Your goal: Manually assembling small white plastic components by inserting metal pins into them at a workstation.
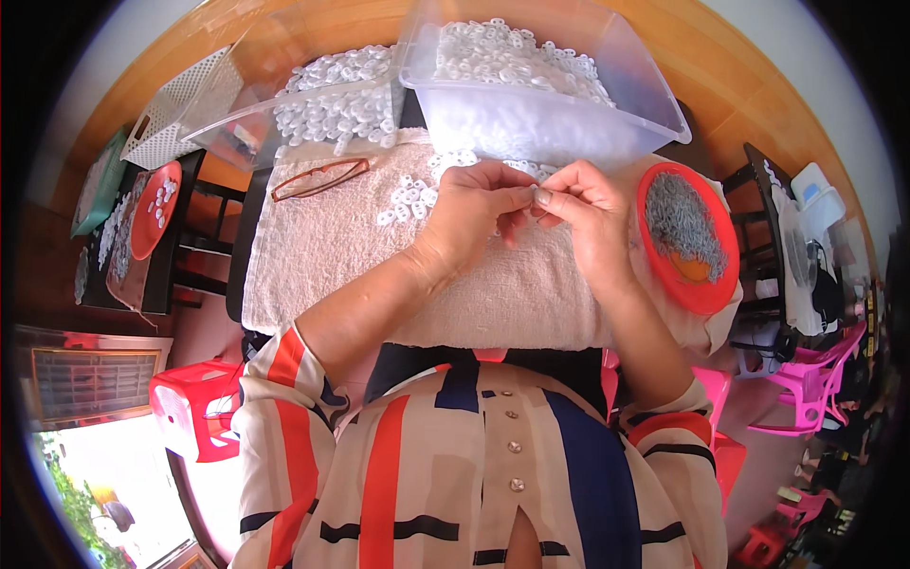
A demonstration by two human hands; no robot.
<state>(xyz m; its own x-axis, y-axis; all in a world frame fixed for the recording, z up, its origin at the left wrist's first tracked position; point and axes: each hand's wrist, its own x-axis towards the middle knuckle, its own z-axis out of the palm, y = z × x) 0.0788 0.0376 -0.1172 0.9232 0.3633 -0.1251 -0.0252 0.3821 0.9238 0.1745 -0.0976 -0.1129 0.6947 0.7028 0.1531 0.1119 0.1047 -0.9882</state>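
Observation:
Over the far middle of a beige towel (pixel 455 308), my left hand (pixel 474 211) and my right hand (pixel 586 213) meet with fingertips pinched together. Whatever they hold between thumbs and forefingers is too small and too covered to make out. Small white plastic pieces with holes (pixel 409 199) lie in a loose pile just left of and behind my left hand. To the right of my right hand, a red oval tray (pixel 713 302) holds a heap of small grey metal parts (pixel 681 220).
Behind the towel stand a clear plastic bin (pixel 559 119) and a clear box (pixel 227 114), both holding many white pieces. Brown-framed glasses (pixel 320 178) rest on the towel's far left. A side table at left carries a red-orange plate (pixel 156 211); a red stool (pixel 194 408) stands below.

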